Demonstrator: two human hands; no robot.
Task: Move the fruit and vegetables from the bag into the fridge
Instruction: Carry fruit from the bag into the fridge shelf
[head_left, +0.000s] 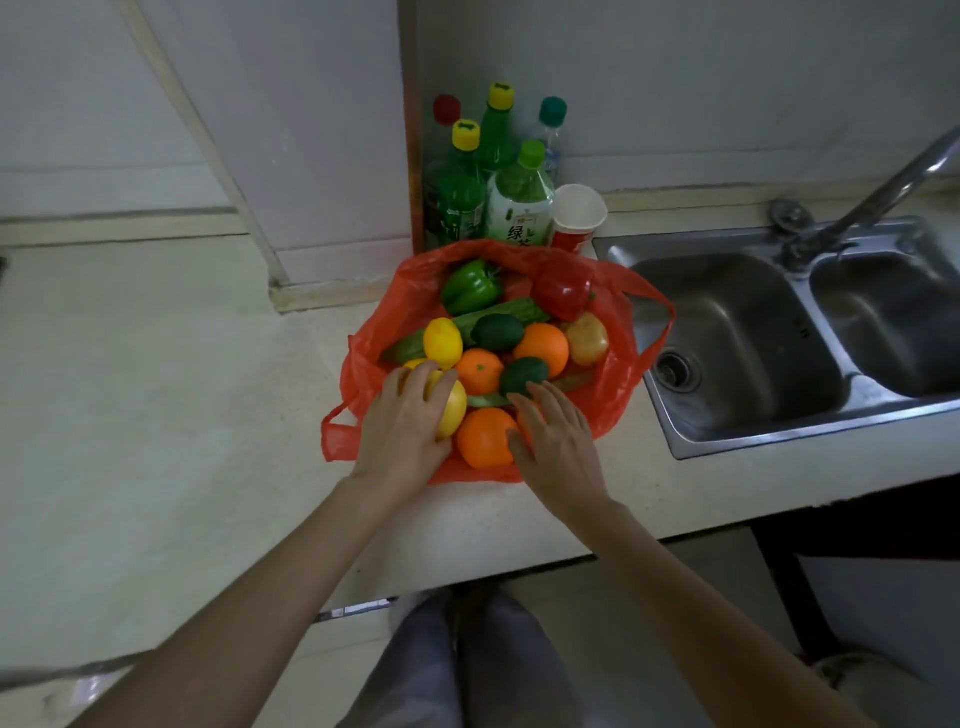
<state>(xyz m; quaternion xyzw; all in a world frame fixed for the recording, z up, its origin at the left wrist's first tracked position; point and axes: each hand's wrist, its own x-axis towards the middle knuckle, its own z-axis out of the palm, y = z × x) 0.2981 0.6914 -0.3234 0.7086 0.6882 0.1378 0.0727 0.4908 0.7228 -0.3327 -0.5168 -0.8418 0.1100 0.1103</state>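
Observation:
An open red plastic bag (618, 374) lies on the counter, full of produce: a green pepper (470, 287), a red pepper (563, 287), a cucumber (519, 310), lemons (442, 342), oranges (541, 348), avocados (500, 331) and a potato (588, 338). My left hand (408, 423) lies curled over a yellow lemon (453, 410) at the bag's near left. My right hand (553, 441) rests, fingers spread, on a partly hidden orange beside the front orange (483, 437), fingertips touching a dark avocado (523, 375). No fridge is visible.
Several bottles (519, 200) and a red-and-white paper cup (576, 215) stand behind the bag against the wall. A steel double sink (737, 332) with a tap (883, 197) is to the right. The pale counter (156, 389) stretches left; its front edge is near my legs.

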